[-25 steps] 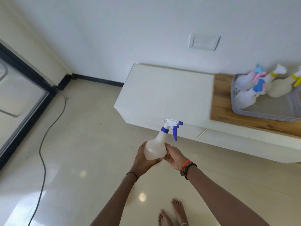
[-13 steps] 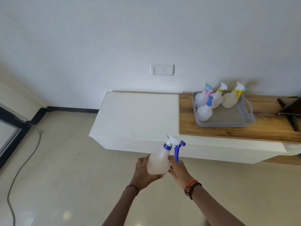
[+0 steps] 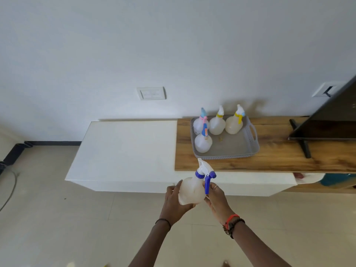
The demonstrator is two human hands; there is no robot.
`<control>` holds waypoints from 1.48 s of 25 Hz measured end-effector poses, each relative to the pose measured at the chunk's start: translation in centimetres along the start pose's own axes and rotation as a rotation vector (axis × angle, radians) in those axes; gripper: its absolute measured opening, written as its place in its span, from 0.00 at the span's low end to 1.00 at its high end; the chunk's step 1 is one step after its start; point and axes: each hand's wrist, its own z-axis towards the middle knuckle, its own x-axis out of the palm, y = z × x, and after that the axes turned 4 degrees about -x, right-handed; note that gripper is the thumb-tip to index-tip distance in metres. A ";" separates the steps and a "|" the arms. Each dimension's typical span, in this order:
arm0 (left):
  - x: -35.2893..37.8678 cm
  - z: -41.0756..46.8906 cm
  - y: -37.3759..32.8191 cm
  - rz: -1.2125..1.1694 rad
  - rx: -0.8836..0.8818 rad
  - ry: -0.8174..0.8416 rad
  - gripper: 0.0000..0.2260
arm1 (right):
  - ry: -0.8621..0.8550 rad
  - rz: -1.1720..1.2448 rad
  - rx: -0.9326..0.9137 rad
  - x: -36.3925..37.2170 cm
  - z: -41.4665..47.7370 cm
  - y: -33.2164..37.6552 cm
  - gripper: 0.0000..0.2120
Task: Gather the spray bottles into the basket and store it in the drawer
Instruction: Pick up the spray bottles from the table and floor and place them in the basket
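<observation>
Two hands on one bottle here. The left hand [image 3: 176,201] is wrapped round the left side and underside of the blue-trigger spray bottle [image 3: 191,191], fingers curled on its cloudy body. The right hand [image 3: 216,199] grips the other side, fingers up against the body right beside the blue trigger. The bottle's pretty much upright, tipped a little, held out over the floor just in front of the white cabinet [image 3: 125,151] and not touching it. Thin black band [image 3: 163,222] on the left wrist, red and beaded bracelets [image 3: 232,223] on the right, plus a ring [image 3: 215,187] on one right finger.

Further out, the grey basket [image 3: 248,149] sits on the wooden top [image 3: 269,162] that covers the right part of the cabinet. Four bottles stand in it, bunched along the back and left:
- pink-collar bottle [image 3: 200,126] in the back left corner
- orange-label bottle [image 3: 203,144] just in front of it, touching or nearly so
- yellow-collar bottle [image 3: 217,125] in the middle at the back
- yellow-trigger bottle [image 3: 233,124] to its right

Right of the basket, a dark TV [image 3: 331,120] stands on black feet on the same wooden top. A switch plate [image 3: 151,93] is on the white wall above the cabinet, and a dark cable [image 3: 11,185] curls on the floor far left.
</observation>
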 end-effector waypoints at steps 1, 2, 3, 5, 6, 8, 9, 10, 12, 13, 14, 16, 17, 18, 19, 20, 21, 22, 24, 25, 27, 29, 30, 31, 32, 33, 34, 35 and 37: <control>1.3 0.8 -1.4 0.001 0.003 0.005 0.40 | -0.012 -0.012 -0.012 -1.4 0.6 1.1 0.07; 2.5 1.5 -2.8 -0.006 0.006 0.015 0.40 | -0.026 -0.027 -0.026 -2.6 1.2 2.1 0.07; 3.5 2.2 -4.1 -0.019 0.008 0.029 0.41 | -0.042 -0.034 -0.040 -3.7 1.8 3.0 0.08; 5.3 3.8 -6.5 -0.048 0.014 0.048 0.41 | -0.075 -0.024 -0.059 -5.6 3.0 4.9 0.11; 6.2 4.7 -7.6 -0.064 0.006 0.049 0.41 | -0.089 -0.022 -0.058 -6.6 3.7 5.8 0.12; 7.6 6.2 -9.3 -0.103 -0.012 0.045 0.39 | -0.103 -0.008 -0.048 -8.1 4.8 7.3 0.14; 8.2 6.9 -10.0 -0.117 -0.013 0.046 0.38 | -0.105 0.009 -0.047 -8.8 5.4 7.8 0.14; 8.8 7.6 -10.6 -0.121 -0.009 0.052 0.37 | -0.108 0.028 -0.052 -9.3 6.0 8.2 0.15; 9.7 9.5 -11.6 -0.123 0.005 0.063 0.36 | -0.109 0.045 -0.067 -10.3 7.1 9.1 0.16; 10.0 10.4 -12.1 -0.124 0.010 0.067 0.36 | -0.106 0.049 -0.075 -10.6 7.7 9.4 0.16; 10.2 11.3 -12.7 -0.122 0.012 0.070 0.36 | -0.100 0.055 -0.081 -10.9 8.4 9.8 0.16; 10.5 13.1 -13.6 -0.098 0.018 0.072 0.37 | -0.093 0.073 -0.091 -11.3 9.8 10.8 0.17; 10.6 14.1 -13.9 -0.079 0.020 0.069 0.38 | -0.091 0.083 -0.093 -11.4 10.6 11.3 0.17; 10.7 14.9 -14.3 -0.059 0.024 0.064 0.38 | -0.093 0.088 -0.095 -11.5 11.3 11.8 0.17; 10.7 15.9 -14.6 -0.039 0.027 0.060 0.38 | -0.096 0.081 -0.097 -11.6 12.1 12.3 0.18; 10.7 16.8 -14.8 -0.018 0.025 0.060 0.39 | -0.102 0.064 -0.096 -11.6 12.9 12.7 0.18; 10.7 18.0 -14.9 -0.001 0.016 0.064 0.39 | -0.112 0.044 -0.086 -11.6 13.8 13.1 0.18; 10.7 19.0 -15.1 0.008 0.002 0.070 0.40 | -0.123 0.030 -0.063 -11.5 14.6 13.5 0.19; 10.7 20.6 -15.3 -0.006 -0.029 0.079 0.40 | -0.119 0.031 0.001 -11.1 16.0 14.3 0.18; 10.8 21.3 -15.4 -0.015 -0.048 0.084 0.40 | -0.111 0.060 0.028 -10.9 16.7 14.6 0.18; 11.2 22.7 -15.2 -0.030 -0.088 0.102 0.39 | -0.104 0.113 0.065 -10.6 18.0 14.9 0.19; 11.6 23.8 -14.9 -0.044 -0.121 0.117 0.38 | -0.106 0.128 0.089 -10.4 19.4 14.9 0.20; 11.8 24.3 -14.8 -0.046 -0.135 0.120 0.38 | -0.111 0.133 0.101 -10.4 20.1 14.8 0.20; 12.1 24.9 -14.5 -0.045 -0.149 0.122 0.37 | -0.116 0.135 0.112 -10.5 20.8 14.7 0.20; 12.4 25.4 -14.4 -0.037 -0.159 0.124 0.37 | -0.121 0.134 0.118 -10.5 21.5 14.5 0.19; 12.7 25.8 -14.3 -0.025 -0.169 0.127 0.36 | -0.127 0.134 0.123 -10.5 22.2 14.3 0.18; 13.1 26.3 -14.2 -0.015 -0.183 0.130 0.35 | -0.137 0.133 0.128 -10.6 22.8 14.1 0.17; 13.3 26.8 -14.1 -0.013 -0.196 0.134 0.34 | -0.147 0.130 0.133 -10.6 23.5 13.9 0.15; 13.9 27.8 -13.9 -0.025 -0.218 0.144 0.34 | -0.156 0.128 0.136 -10.7 24.8 13.7 0.15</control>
